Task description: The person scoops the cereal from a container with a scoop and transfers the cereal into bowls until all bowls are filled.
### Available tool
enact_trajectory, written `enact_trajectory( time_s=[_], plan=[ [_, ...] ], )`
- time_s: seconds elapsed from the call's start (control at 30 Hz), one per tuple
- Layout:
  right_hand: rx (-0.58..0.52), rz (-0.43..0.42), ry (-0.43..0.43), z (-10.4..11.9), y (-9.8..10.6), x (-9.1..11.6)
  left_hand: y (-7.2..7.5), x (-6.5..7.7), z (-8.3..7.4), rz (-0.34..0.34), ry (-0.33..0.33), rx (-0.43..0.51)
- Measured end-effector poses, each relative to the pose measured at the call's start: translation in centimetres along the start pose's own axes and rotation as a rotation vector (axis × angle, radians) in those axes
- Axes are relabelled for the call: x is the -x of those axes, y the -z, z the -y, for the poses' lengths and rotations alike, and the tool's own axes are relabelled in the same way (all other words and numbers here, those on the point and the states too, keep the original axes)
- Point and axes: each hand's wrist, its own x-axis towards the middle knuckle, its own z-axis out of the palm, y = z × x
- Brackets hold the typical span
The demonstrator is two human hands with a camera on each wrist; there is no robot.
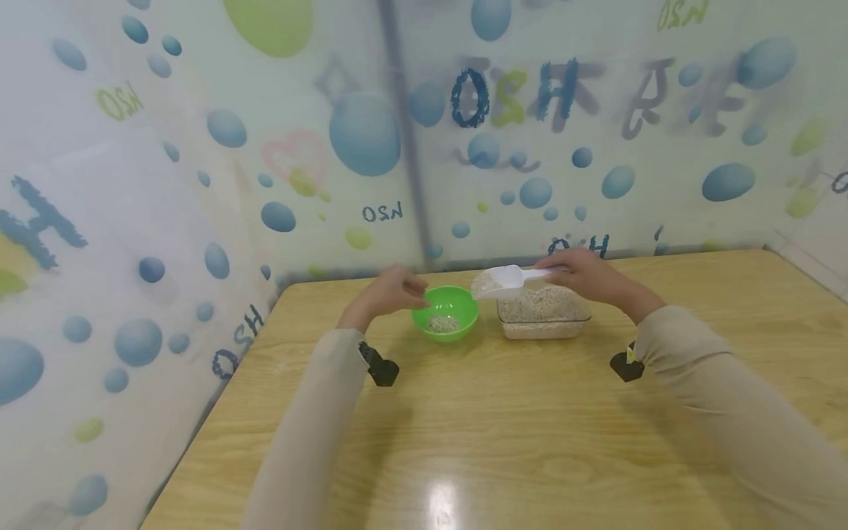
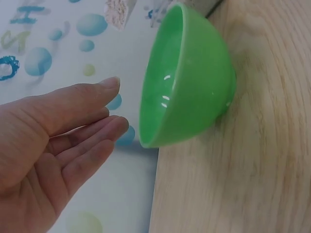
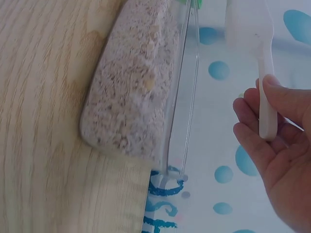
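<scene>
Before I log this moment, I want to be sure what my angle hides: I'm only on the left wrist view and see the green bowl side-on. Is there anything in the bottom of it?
Observer: Yes, the head view shows a small amount of pale flakes in the bottom of the green bowl.
Operator: Thanks. I just catch the white scoop at the top of my picture; what is holding it?
Observer: The person's right hand holds it by the handle, as the right wrist view shows.
</scene>
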Motion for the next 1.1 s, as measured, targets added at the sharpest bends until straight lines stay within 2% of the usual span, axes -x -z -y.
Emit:
enact_trajectory(
  time_s=[0.3, 0.53, 0.63, 0.77, 0.93, 1.1],
  plan=[
    [-0.054, 0.014, 0.012, 0.2, -1.5, -1.5, -0.2, 0.7, 1.6, -0.003, 0.013, 0.038],
    [-0.041, 0.014, 0.028, 0.1, -2.2, -2.4, -0.4, 1.2, 2.6, -0.001, 0.031, 0.038],
    [-0.047, 0.026, 0.023, 0.0, -2.4, -2.8, -0.5, 1.4, 2.9, 0.013, 0.020, 0.063],
    [-0.053, 0.063, 0.002, -0.1, -2.7, -3.2, -0.8, 1.4, 3.5, 0.032, -0.036, 0.098],
    [-0.048, 0.096, -0.007, -0.1, -3.0, -3.5, -1.1, 1.4, 3.8, 0.023, -0.020, 0.112],
    [-0.023, 0.101, 0.023, 0.4, -3.1, -4.0, -1.1, 1.3, 4.0, 0.016, -0.012, 0.117]
  ],
)
